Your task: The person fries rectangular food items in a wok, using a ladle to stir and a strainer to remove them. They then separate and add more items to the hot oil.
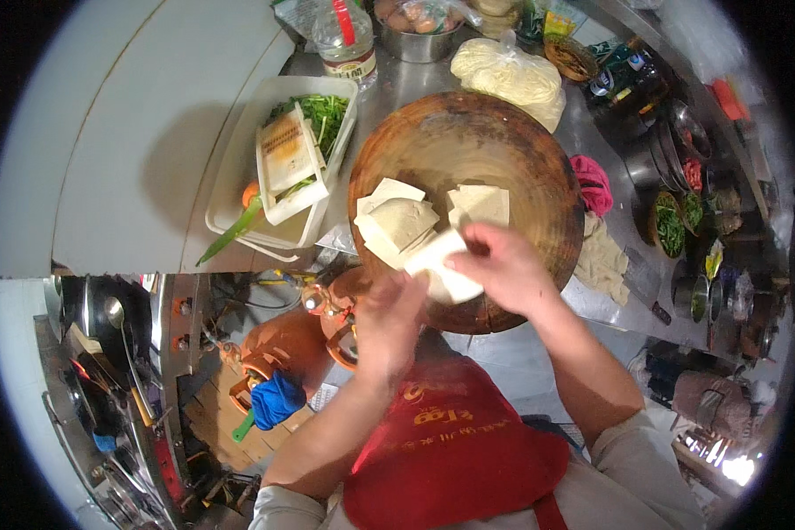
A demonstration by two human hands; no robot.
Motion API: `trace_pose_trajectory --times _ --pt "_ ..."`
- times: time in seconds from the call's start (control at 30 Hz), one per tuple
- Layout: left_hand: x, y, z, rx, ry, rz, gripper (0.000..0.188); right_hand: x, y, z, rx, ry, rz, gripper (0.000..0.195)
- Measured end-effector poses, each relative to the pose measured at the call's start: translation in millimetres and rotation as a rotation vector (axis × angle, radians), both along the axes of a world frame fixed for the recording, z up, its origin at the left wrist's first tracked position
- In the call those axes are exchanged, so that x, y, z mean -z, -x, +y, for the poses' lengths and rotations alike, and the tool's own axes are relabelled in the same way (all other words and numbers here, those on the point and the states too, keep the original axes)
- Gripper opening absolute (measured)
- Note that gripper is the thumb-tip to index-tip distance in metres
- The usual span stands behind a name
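Above the near edge of a round wooden chopping block [530, 146], I hold a pale, thin square food sheet [445, 258], which looks like pressed tofu. My right hand [507, 268] pinches its right side between thumb and fingers. At its lower left edge are the fingers of my left hand [394, 318], blurred by motion. On the block, a loose, overlapping pile of similar sheets [397, 222] lies to the left. A smaller, neater stack [480, 204] sits to the right, just beyond my right hand.
Left of the block stands a plastic tub [222, 205] with greens, a carrot and a mandoline-type slicer [288, 156]. Behind are a large bottle [344, 50], a metal bowl of eggs [419, 46] and a bag of noodles [510, 73]. Right lie cloths [599, 258] and a cleaver [642, 278].
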State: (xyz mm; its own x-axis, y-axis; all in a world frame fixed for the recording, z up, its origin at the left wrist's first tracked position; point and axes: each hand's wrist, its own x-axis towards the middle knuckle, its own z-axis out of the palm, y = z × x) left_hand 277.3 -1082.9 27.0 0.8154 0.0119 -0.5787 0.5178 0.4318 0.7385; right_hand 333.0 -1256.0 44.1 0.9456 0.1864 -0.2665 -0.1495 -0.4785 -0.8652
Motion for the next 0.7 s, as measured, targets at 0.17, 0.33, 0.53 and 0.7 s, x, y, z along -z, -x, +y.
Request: trace_pose_trajectory --times 0.17,0.33,0.53,0.7 --pt "6.0 -10.4 32.5 -0.194 0.053 0.065 0.030 2.4 -93.2 30.0 -0.229 0.206 0.053 0.045" --pt "25.3 -26.1 26.1 -0.196 0.313 0.115 0.051 32.8 -122.8 35.7 -0.349 0.085 0.204 0.077" --pt "28.3 -35.4 19.5 -0.279 0.400 0.177 0.065 15.8 -92.6 48.0 -0.473 0.154 0.063 0.093" --pt "12.4 -34.5 16.6 -0.180 0.262 0.128 0.054 24.2 -67.1 42.4 -0.392 0.137 -0.100 0.091"
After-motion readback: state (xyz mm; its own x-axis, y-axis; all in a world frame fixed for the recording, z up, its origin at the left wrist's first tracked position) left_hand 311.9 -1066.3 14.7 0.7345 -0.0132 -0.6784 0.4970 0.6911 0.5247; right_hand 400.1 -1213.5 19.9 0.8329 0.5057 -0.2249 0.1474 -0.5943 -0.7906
